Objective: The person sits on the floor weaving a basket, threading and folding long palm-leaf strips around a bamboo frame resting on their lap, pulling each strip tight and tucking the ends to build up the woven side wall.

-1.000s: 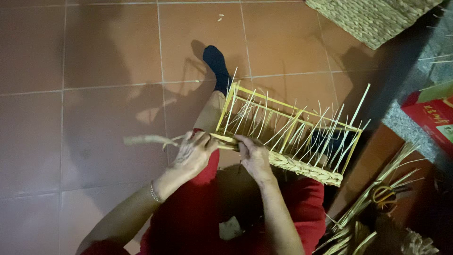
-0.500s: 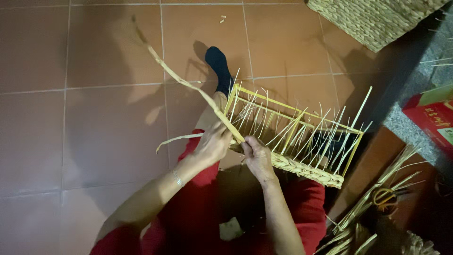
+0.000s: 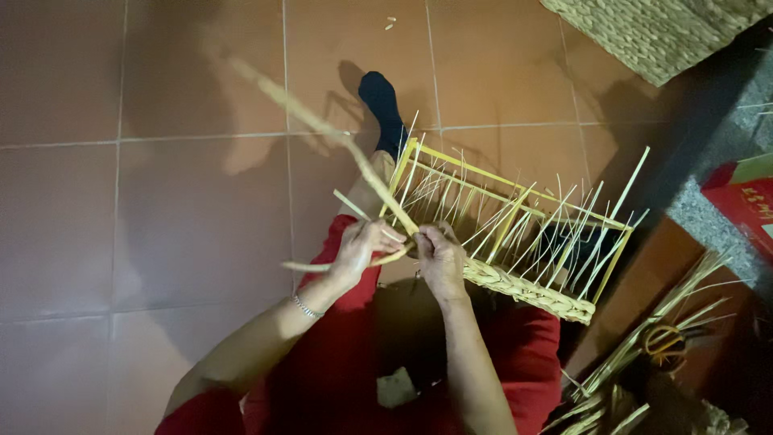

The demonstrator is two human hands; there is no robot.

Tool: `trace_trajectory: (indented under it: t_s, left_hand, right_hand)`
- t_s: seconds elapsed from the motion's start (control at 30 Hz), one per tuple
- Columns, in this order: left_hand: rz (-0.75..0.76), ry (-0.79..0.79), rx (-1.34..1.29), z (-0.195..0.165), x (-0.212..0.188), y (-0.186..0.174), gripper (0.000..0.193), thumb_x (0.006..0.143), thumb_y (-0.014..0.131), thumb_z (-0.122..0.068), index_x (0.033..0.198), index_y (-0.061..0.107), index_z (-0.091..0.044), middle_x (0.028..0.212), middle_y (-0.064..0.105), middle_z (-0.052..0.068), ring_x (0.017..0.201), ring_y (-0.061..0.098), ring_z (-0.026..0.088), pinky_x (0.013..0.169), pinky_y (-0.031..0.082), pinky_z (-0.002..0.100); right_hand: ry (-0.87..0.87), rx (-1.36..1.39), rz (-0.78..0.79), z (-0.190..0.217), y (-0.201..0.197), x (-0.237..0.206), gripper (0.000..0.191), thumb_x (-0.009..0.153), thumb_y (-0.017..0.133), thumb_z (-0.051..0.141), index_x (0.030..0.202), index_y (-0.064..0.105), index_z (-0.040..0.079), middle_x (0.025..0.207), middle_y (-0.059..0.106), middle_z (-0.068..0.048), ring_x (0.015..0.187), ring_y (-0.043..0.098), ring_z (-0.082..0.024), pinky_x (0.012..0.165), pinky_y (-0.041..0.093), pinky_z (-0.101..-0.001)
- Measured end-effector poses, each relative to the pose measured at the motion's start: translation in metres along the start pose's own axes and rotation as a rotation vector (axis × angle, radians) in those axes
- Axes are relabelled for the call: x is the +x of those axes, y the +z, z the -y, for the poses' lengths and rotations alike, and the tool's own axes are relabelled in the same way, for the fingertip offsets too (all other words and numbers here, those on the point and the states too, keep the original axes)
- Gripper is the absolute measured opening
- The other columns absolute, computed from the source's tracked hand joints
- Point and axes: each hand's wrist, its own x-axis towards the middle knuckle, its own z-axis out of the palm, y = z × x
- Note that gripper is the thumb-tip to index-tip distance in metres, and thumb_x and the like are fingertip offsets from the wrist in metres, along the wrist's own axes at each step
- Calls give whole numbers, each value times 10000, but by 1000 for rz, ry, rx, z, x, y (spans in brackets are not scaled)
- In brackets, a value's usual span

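Observation:
A yellow rectangular frame [image 3: 515, 181] with many thin upright straw spokes lies tilted across my lap, a braided woven band [image 3: 531, 292] along its near edge. My left hand [image 3: 362, 250] is shut on a long pale straw strand [image 3: 322, 129] that rises up and left over the floor, blurred at its far end. Another shorter strand sticks out left below that hand. My right hand [image 3: 439, 258] pinches the near left corner of the woven band, touching the left hand. Red trousers cover my legs, and a foot in a dark sock [image 3: 382, 105] points away.
Reddish-brown floor tiles [image 3: 161, 217] fill the left and top. A woven straw mat [image 3: 652, 32] lies at the top right. At the right are a red box [image 3: 745, 201], a bundle of loose straw [image 3: 644, 362] and orange-handled scissors [image 3: 664, 342].
The long strand, first low beside my left hand, has swung upward to the left. My left hand has shifted right, closer to my right hand at the frame's corner.

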Motion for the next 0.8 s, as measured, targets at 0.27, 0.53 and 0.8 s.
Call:
trace_trajectory:
  t_s: [0.27,0.53,0.8]
  left_hand:
    - [120,589,734,-29,-30,0,318,1019,593,-268,1263,668,-80,1336,663,142,1277,594,316,1112,445,506]
    - [-22,613,1485,-40,9,-25,296,900,690,-343,1129,658,-159,1253,659,123,1255,554,341,1100,328,610]
    - [-11,242,1063,-12,10,-53,118,998,691,-316,1040,709,-207,1006,685,9,979,659,219,930,542,437]
  right_hand:
    - [34,-121,109,6,-5,6,155,878,734,1,972,755,122,917,766,-54,795,745,-171,701,603,-312]
    - [151,-58,129,20,-7,8,116,887,777,143,993,738,120,906,754,-88,726,737,-191,632,609,-329]
    - [164,-199,15,25,0,13,106,940,757,221,916,695,139,772,771,-34,645,737,-135,566,583,-324]
